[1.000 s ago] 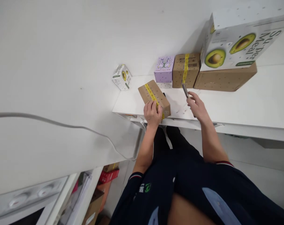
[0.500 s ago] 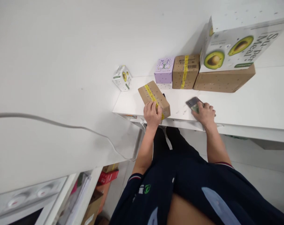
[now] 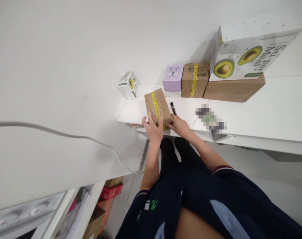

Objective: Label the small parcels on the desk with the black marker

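Note:
A brown cardboard box [image 3: 163,103] with yellow printed tape lies at the near edge of the white shelf. My left hand [image 3: 154,131] grips its near side, fingers bent over the edge onto the taped face. At the near right corner of the same box, my right hand [image 3: 181,126] holds on, its fingertips partly hidden beneath. A black marker [image 3: 173,108] lies just behind my right hand. Farther right rests a flat item [image 3: 210,118], pixelated in this view, with no hand on it.
Along the wall stand a purple box [image 3: 172,83], a taped brown carton [image 3: 195,81] and a big white avocado box [image 3: 245,59] on a brown carton [image 3: 233,90]. A small avocado box [image 3: 129,85] is at the left end. A pale cable [image 3: 91,136] hangs at left.
My right hand has let go of the flat item and moved left to the cardboard box. The box has turned a little, and the marker beside it shows more fully.

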The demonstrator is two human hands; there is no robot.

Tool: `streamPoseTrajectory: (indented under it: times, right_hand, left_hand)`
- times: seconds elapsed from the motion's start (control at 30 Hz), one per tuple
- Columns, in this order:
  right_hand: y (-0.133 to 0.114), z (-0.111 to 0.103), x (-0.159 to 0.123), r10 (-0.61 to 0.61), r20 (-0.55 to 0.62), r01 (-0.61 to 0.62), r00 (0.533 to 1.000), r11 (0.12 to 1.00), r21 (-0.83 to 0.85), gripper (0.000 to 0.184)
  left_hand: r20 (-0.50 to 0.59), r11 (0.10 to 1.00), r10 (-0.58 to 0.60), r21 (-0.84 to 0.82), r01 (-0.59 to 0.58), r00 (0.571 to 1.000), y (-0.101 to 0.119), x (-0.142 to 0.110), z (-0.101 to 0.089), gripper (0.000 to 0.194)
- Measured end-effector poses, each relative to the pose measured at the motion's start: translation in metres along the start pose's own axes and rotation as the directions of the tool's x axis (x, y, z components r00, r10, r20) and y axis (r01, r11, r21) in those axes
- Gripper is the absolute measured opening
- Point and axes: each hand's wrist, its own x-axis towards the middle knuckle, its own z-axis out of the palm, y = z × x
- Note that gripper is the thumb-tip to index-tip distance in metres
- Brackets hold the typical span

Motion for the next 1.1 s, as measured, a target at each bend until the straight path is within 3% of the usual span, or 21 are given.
streamPoseTrajectory:
  times: [0.13, 0.3, 0.37, 0.47, 0.57, 0.7, 0.8, 0.9, 0.93, 1.1]
  right_hand:
    - [-0.025, 0.017, 0.038, -0.059, 0.022, 0.058, 0.998, 0.998, 0.040, 0.054]
    - [-0.035, 0.022, 0.066, -0.147, 0.023, 0.145, 0.989, 0.987, 0.067, 0.052]
    - [-0.029, 0.018, 0.064, -0.145, 0.000, 0.145, 0.989, 0.989, 0.021, 0.050]
    - [-0.011, 0.009, 0.058, -0.010, -0.069, 0.003, 0.998, 0.995, -0.097, 0.046]
    - [0.007, 0.010, 0.058, 0.096, -0.080, -0.108, 0.992, 0.981, -0.164, 0.054]
    - [0.024, 0.030, 0.060, 0.063, -0.037, -0.069, 0.997, 0.973, -0.221, 0.054]
    - [0.034, 0.047, 0.059, -0.022, -0.106, -0.004, 0.994, 0.970, -0.242, 0.044]
    - [0.040, 0.056, 0.058, -0.064, -0.131, 0.034, 0.989, 0.974, -0.222, 0.043]
    - [0.041, 0.057, 0.058, -0.063, -0.129, 0.034, 0.990, 0.975, -0.221, 0.044]
    - [0.041, 0.057, 0.064, -0.060, -0.133, 0.028, 0.989, 0.971, -0.236, 0.048]
  left_hand:
    - [0.054, 0.994, -0.084, -0.070, 0.088, 0.995, -0.027, 0.013, -0.005, 0.071]
    - [0.054, 0.982, -0.132, -0.132, 0.138, 0.990, -0.061, 0.068, 0.010, 0.070]
    - [0.100, 0.977, -0.109, -0.173, 0.125, 0.989, -0.072, 0.096, 0.020, 0.071]
    - [0.147, 0.961, -0.093, -0.247, 0.128, 0.985, -0.081, 0.135, 0.039, 0.073]
    - [0.179, 0.945, -0.047, -0.312, 0.102, 0.983, -0.080, 0.169, 0.064, 0.074]
    - [0.233, 0.918, -0.010, -0.384, 0.102, 0.972, -0.074, 0.208, 0.088, 0.078]
    - [0.098, 0.943, -0.168, -0.273, 0.189, 0.981, -0.079, 0.238, 0.084, 0.076]
    - [-0.189, 0.950, -0.310, -0.035, 0.310, 0.932, -0.097, 0.270, 0.068, 0.066]
    - [-0.217, 0.942, -0.324, 0.020, 0.336, 0.921, -0.105, 0.280, 0.062, 0.066]
    - [0.037, 0.903, -0.419, 0.122, 0.412, 0.907, -0.131, 0.321, 0.054, 0.086]
